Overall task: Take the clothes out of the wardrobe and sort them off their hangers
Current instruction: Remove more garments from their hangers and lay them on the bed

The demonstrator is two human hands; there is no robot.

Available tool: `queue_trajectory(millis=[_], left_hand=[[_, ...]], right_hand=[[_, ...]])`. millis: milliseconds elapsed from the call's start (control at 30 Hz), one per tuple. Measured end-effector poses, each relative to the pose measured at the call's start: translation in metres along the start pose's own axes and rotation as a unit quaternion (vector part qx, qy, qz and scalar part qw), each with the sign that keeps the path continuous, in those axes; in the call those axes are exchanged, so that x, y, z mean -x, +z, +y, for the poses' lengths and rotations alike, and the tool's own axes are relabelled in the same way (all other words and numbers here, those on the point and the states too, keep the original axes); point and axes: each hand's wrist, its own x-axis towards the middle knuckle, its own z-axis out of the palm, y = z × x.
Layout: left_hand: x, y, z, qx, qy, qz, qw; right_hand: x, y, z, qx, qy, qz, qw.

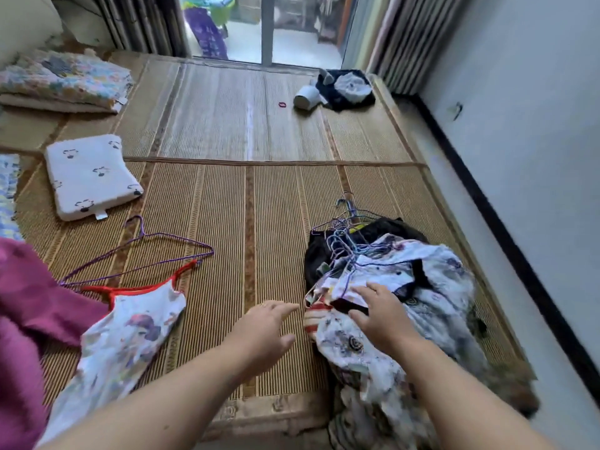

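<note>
Sorting was barely begun. One purple hanger [139, 254] lay bare on the mat [246, 196] at 8 o'clock. One red-strapped dress [130, 336] was off it at 7 o'clock, beside one magenta garment [29, 319]. The clothes pile [431, 306] sat at 4 o'clock, with its bunch of hangers [349, 241] too tangled to count. Most of the job was left. Right hand [380, 316] rested on the pile, fingers spread, gripping nothing. Left hand [266, 326] hovered over the mat, fingers straight, empty. One pillow [91, 177] lay at 10 o'clock.
</note>
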Motion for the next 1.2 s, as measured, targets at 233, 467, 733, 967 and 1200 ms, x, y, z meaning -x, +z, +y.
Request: queue_trajectory(millis=[233, 467, 733, 967, 1200], left_hand=[[-0.097, 0.076, 0.049, 0.033, -0.056, -0.044, 0.997], [-0.176, 0.128, 0.059, 0.013, -0.161, -0.081, 0.984], [-0.212, 0.146, 0.057, 0.006, -0.229, -0.111, 0.967], [-0.204, 0.136, 0.066, 0.038, -0.229, -0.089, 0.969], [-0.143, 0.087, 0.067, 0.108, -0.188, -0.009, 0.976]], right_hand=[[-0.091, -0.02, 0.147, 0.018, 0.051, -0.017, 0.998], [-0.205, -0.033, 0.223, 0.115, 0.013, -0.069, 0.991], [-0.231, -0.022, 0.251, 0.256, -0.017, -0.141, 0.956], [-0.199, -0.069, 0.249, -0.121, -0.057, -0.093, 0.987], [-0.136, -0.113, 0.203, -0.231, -0.074, -0.077, 0.967]])
